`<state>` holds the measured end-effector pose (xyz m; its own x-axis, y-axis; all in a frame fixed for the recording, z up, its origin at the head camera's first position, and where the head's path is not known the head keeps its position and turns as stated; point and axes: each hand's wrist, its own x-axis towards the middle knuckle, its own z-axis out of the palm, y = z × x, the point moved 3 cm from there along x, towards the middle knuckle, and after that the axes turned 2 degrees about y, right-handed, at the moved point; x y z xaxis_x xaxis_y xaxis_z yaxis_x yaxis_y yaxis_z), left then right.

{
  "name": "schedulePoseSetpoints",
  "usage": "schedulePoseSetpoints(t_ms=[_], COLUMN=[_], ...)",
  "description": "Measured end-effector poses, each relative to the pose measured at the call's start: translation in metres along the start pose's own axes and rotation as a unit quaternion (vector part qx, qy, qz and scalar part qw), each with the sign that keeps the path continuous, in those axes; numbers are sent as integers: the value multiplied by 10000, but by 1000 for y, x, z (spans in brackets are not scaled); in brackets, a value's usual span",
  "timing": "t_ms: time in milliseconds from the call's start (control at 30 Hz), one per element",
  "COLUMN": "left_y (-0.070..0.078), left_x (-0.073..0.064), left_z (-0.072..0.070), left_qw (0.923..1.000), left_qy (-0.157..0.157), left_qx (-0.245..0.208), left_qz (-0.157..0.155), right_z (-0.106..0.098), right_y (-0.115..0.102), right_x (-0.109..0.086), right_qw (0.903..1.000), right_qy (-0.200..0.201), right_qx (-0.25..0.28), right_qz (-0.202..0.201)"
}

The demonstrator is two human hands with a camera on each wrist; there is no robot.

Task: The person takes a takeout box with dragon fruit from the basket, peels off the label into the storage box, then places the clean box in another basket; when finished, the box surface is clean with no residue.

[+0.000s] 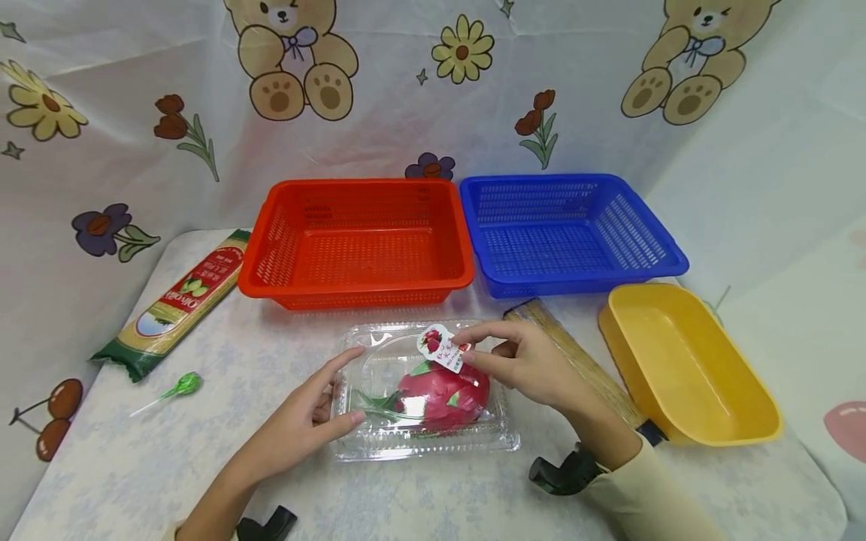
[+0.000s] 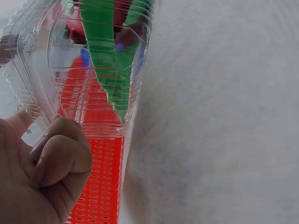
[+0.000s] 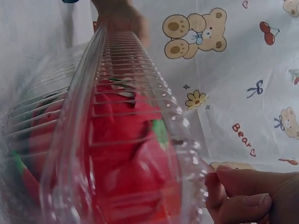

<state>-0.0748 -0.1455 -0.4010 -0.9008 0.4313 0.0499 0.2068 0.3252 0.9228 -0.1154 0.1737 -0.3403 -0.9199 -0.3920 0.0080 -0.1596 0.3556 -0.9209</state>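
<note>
A clear plastic clamshell box (image 1: 379, 346) stands closed on the table, with a red dragon fruit (image 1: 443, 398) with green-tipped scales inside. My left hand (image 1: 304, 421) holds the box at its left side, thumb at the front and index finger toward the back. The left wrist view shows its other fingers curled beside the box's ribbed wall. Over the lid, my right hand (image 1: 528, 361) pinches a white sticker (image 1: 440, 347) with a dragon fruit picture between thumb and index finger. The sticker lies at the lid above the fruit; whether it is fully stuck I cannot tell.
Behind the box are a red basket (image 1: 365, 293) and a blue basket (image 1: 541, 248). A yellow tub (image 1: 690, 368) stands at the right, beside a long pack of noodles (image 1: 582, 361) partly behind my right arm. At left lie a pasta pack (image 1: 183, 300) and a green lollipop (image 1: 186, 384).
</note>
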Motion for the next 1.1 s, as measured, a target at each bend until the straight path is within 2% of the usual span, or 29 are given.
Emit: schedulePoseSetpoints(t_ms=[100,267,433,533,700,933,1100], left_y=[0,-1,-2,-2,-3,-3,-3], left_x=[0,1,1,1,1,0,1], left_z=[0,0,-1,0,1,2,1], left_qw=[10000,9999,9999,9999,9999,9999,9999], left_qy=[-2,9,12,-8,9,3,20], left_qx=[34,101,110,117,143,110,136], left_qz=[11,14,9,-1,-27,-32,-58], right_z=[-8,-30,-57,-72,-97,-139,-164], right_y=[0,5,16,28,52,84,101], right_x=[-7,-20,-42,-59,-86,-113,-127], right_qw=[9998,9971,9902,9835,9642,9426,9147], right_qy=[191,728,1389,1806,2584,3057,3502], right_qx=[64,124,-54,133,361,551,-440], right_qz=[-41,-163,-135,22,479,1221,1967])
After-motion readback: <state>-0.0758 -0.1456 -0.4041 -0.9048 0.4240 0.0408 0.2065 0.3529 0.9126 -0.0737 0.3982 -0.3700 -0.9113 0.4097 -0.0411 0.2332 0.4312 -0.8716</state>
